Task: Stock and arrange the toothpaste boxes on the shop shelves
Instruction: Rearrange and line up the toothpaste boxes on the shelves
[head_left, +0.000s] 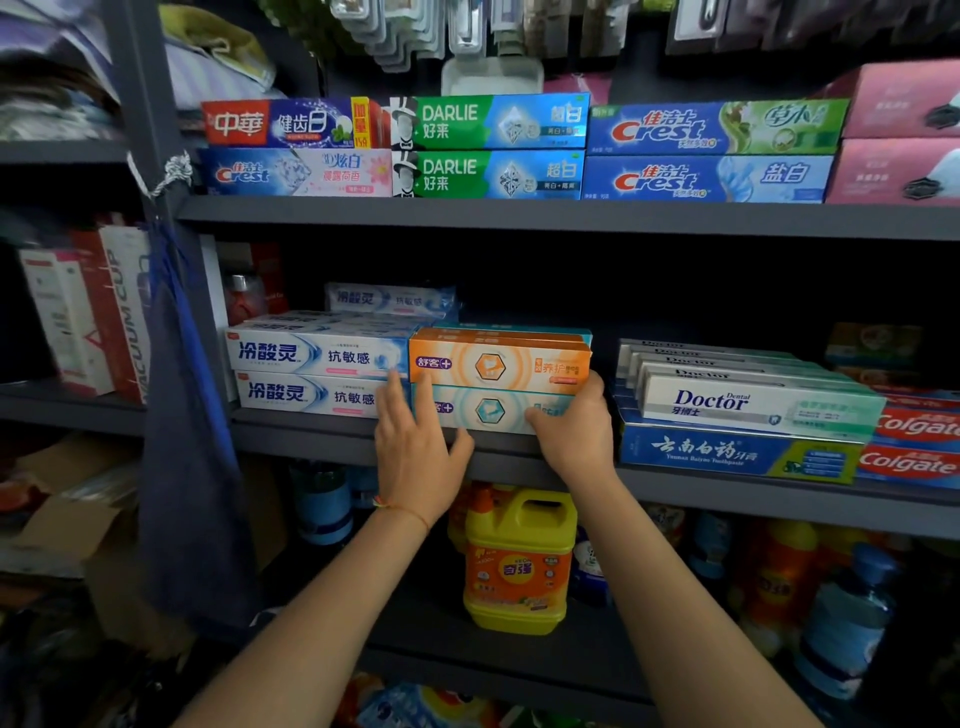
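Your right hand (574, 431) has its grip curled round the right end of the pale teal toothpaste box (491, 410), thumb up against the orange toothpaste box (498, 361) stacked on top of it. Your left hand (415, 441) lies with straight fingers spread flat across the teal box's left end, pressing rather than clasping. Both boxes sit at the front of the middle shelf (337, 439), the pair squeezed between the white-and-blue boxes (311, 374) on the left and a gap before the Doctor boxes (748, 402) on the right. The step looks like squaring this pair to the shelf lip. Push evenly with both hands so the lower box slides straight and does not swing; keep the orange one riding with it rather than letting it overhang. Bring the front faces level with the neighbouring white-and-blue fronts, and close any slack on the left side before you let go. Watch the right thumb: too much lift there could tip the upper box backwards into the dark space behind.
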